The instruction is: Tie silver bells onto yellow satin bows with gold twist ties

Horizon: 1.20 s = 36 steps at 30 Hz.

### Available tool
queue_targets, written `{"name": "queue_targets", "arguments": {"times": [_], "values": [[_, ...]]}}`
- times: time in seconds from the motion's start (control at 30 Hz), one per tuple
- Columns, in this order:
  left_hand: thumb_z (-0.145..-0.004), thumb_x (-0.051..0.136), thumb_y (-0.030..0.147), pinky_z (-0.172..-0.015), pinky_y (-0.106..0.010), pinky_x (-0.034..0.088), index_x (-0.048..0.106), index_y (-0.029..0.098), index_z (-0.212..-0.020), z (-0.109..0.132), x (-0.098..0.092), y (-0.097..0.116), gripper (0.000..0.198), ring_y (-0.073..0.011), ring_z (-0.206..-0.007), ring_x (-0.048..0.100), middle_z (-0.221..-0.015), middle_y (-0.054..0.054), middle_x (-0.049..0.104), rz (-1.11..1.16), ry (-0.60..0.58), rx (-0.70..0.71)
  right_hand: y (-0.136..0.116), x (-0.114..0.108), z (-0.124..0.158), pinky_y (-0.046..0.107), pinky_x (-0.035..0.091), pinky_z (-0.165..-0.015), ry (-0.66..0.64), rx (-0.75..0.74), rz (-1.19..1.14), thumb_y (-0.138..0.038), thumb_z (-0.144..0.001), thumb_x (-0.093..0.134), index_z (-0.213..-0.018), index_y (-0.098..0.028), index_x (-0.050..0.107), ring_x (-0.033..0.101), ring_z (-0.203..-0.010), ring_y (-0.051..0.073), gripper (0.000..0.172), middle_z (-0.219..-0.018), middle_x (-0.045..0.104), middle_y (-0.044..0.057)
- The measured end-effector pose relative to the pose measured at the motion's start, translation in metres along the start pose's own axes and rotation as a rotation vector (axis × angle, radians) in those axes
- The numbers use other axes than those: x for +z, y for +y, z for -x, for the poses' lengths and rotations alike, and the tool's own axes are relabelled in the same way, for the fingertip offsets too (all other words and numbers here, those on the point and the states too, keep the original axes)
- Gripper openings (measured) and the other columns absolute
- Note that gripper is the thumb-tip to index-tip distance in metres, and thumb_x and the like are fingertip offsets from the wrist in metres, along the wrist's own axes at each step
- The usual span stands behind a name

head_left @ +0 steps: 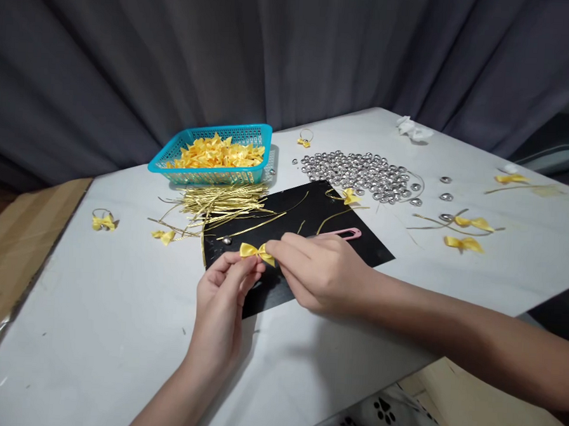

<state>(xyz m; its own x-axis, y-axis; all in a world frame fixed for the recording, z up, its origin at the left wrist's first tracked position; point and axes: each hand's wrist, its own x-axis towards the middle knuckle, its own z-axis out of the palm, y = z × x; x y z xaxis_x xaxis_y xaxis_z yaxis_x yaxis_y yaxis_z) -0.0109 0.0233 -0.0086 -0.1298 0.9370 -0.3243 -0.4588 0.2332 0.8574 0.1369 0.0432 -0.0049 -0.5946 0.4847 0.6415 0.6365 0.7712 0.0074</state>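
One yellow bow point(249, 251) sits between left fingers point(238, 270) and right fingers point(289, 254).

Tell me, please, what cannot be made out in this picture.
All in the head view:
Yellow bow: its back, hidden by its own front and the left hand.
Right hand: its thumb's hold, hidden behind its fingers.
Pink tool: its other end, hidden by the right hand.
Silver beads: their number, too small and crowded.
Paw-print cloth: its full extent, cut by the bottom edge.

Pink tool point(357, 233) partly hidden by right hand point(320, 271), forearms point(450, 330) cut off, curtain point(217, 50) cropped
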Motion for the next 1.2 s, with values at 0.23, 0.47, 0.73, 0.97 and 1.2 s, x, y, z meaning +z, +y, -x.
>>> {"name": "queue_targets", "arguments": {"times": [0.23, 0.47, 0.73, 0.97, 1.2], "values": [[-0.065, 0.073, 0.013, -0.062, -0.010, 0.051, 0.061, 0.014, -0.063, -0.0006, -0.0020, -0.0004, 0.012, -0.0042, -0.060, 0.061, -0.061, 0.004, 0.062, -0.019, 0.000, 0.003, 0.0004, 0.0004, 0.0008, 0.024, 0.027, -0.045, -0.023, 0.012, -0.010, -0.007, -0.082, 0.035, -0.081, -0.012, 0.058, 0.034, -0.047, 0.010, 0.023, -0.062, 0.046, 0.000], [-0.064, 0.073, 0.015, -0.062, -0.010, 0.050, 0.062, 0.013, -0.063, -0.0019, -0.0016, -0.0009, 0.012, -0.0042, -0.059, 0.061, -0.061, 0.003, 0.063, -0.026, 0.004, 0.004, -0.0001, -0.0005, 0.0005, 0.023, 0.027, -0.044, -0.001, 0.013, -0.033, -0.007, -0.083, 0.036, -0.082, -0.011, 0.057, 0.035, -0.048, 0.010, 0.022, -0.063, 0.046, 0.000], [-0.063, 0.073, 0.013, -0.061, -0.009, 0.050, 0.061, 0.013, -0.062, -0.0007, 0.0002, -0.0010, 0.012, -0.0040, -0.059, 0.061, -0.060, 0.004, 0.062, -0.028, 0.002, -0.001, 0.0002, 0.0005, -0.0006, 0.023, 0.028, -0.044, -0.018, 0.019, -0.027, -0.007, -0.082, 0.036, -0.081, -0.011, 0.058, 0.035, -0.047, 0.010, 0.023, -0.063, 0.046, 0.000], [-0.063, 0.074, 0.013, -0.060, -0.009, 0.050, 0.061, 0.013, -0.063, -0.0004, -0.0006, -0.0002, 0.013, -0.0037, -0.057, 0.061, -0.059, 0.005, 0.063, -0.006, 0.014, -0.005, -0.0002, -0.0003, 0.0005, 0.023, 0.028, -0.045, -0.015, 0.024, -0.039, -0.007, -0.083, 0.035, -0.081, -0.012, 0.057, 0.035, -0.047, 0.010, 0.022, -0.063, 0.046, 0.000], [-0.062, 0.074, 0.012, -0.061, -0.009, 0.050, 0.061, 0.013, -0.064, -0.0004, -0.0002, -0.0009, 0.013, -0.0038, -0.058, 0.061, -0.060, 0.005, 0.063, -0.006, 0.010, -0.007, -0.0003, 0.0004, 0.0007, 0.023, 0.027, -0.045, -0.026, 0.022, -0.035, -0.007, -0.082, 0.035, -0.081, -0.011, 0.056, 0.035, -0.048, 0.010, 0.022, -0.063, 0.046, 0.001]]}}
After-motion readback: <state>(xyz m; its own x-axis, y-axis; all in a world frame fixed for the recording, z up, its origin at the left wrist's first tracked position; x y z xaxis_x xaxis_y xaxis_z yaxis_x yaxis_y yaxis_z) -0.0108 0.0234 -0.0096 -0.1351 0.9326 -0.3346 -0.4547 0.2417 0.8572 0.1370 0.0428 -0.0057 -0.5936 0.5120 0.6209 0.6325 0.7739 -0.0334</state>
